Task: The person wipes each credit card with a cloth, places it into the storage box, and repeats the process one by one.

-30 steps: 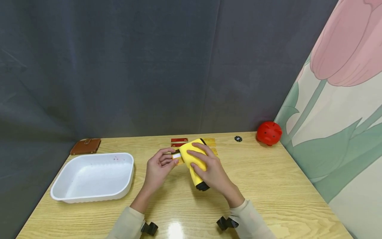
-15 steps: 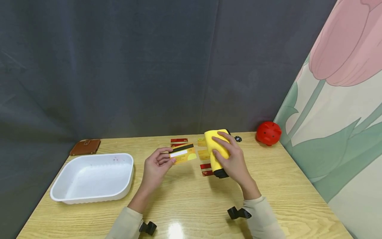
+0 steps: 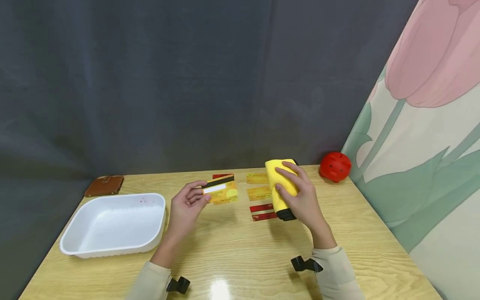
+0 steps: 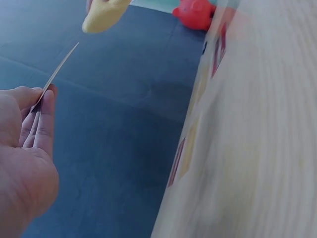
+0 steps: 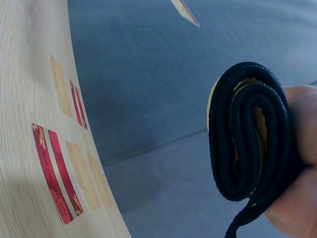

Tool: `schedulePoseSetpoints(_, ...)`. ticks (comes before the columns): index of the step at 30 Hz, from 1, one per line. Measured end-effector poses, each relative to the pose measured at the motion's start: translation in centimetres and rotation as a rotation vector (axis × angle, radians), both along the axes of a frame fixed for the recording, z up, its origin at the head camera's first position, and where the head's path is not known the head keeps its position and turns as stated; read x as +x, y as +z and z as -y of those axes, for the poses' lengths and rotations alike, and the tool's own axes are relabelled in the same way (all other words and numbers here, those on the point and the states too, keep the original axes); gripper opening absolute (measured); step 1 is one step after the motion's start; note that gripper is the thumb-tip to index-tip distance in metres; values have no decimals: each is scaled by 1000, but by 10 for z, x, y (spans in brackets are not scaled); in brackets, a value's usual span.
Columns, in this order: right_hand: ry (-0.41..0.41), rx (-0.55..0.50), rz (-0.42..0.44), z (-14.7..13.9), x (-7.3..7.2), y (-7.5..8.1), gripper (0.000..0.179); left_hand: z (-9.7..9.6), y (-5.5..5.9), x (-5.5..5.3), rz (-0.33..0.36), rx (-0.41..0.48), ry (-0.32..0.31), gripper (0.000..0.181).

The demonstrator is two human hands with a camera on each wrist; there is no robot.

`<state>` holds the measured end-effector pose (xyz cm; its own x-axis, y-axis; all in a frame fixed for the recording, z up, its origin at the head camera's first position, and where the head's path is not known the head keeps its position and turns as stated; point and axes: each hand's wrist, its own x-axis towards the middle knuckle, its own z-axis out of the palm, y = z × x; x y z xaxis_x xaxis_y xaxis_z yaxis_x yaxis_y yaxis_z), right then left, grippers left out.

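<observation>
Yellow cloth (image 3: pixel 277 179), folded, black-edged: gripped in the right hand (image 3: pixel 303 202), fingers curled round it, raised above the bench (image 3: pixel 240 258). Left hand (image 3: pixel 184 210) pinches the orange card (image 3: pixel 225 191) by one end, dark stripe toward the head camera, also raised; card and cloth stand apart. Step in hand, judged: probably wiping a card, cloth off it at this instant. Next move likely calls for a steady pinch, whether the card is set down or meets the cloth again. Flat on the bench, near the cloth: front red card (image 3: pixel 263 211), two yellow cards (image 3: pixel 258 193) behind it. Farther out: white tray (image 3: pixel 116 225) and brown wallet (image 3: pixel 105 186) on the left, red piggy bank (image 3: pixel 335 166) on the right. Left wrist view gives the held card edge-on; right wrist view alone shows the cloth's rolled layers. Neither wrist view includes tray or wallet.
</observation>
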<state>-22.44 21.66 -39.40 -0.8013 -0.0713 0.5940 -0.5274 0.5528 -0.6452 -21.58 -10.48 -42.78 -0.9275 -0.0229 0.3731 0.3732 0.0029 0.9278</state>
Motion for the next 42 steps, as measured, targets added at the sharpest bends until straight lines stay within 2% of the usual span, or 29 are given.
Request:
schedulePoseSetpoints(4, 12, 3, -1, -1, -1, -1, 45, 21, 5, 1, -14, -13, 39, 38)
schedulePoseSetpoints(11, 24, -2, 0, -3, -1, -1, 45, 70, 16, 5, -53, -52, 86, 39)
schedulePoseSetpoints(17, 20, -2, 10, -9, -3, -2, 44, 109, 26, 8, -55, -150, 139, 41)
schedulePoseSetpoints(19, 15, 1, 15, -12, -3, -1, 43, 122, 27, 9, -57, -210, 159, 42)
schedulePoseSetpoints(24, 9, 17, 20, -19, -4, 1, 43, 156, 24, 12, -53, -338, 214, 43)
schedulePoseSetpoints(28, 7, 24, 19, -26, -6, 2, 44, 179, 18, 17, -22, -359, 236, 43)
schedulePoseSetpoints(32, 4, 42, 31, -33, -6, 4, 43, 192, 12, 19, 7, -372, 251, 42)
schedulePoseSetpoints(37, 5, 34, 38, -38, -7, 5, 43, 204, 6, 18, 41, -396, 217, 41)
schedulePoseSetpoints(42, -2, 8, 44, -39, -5, 3, 44, 217, -1, 18, 112, -400, 89, 39)
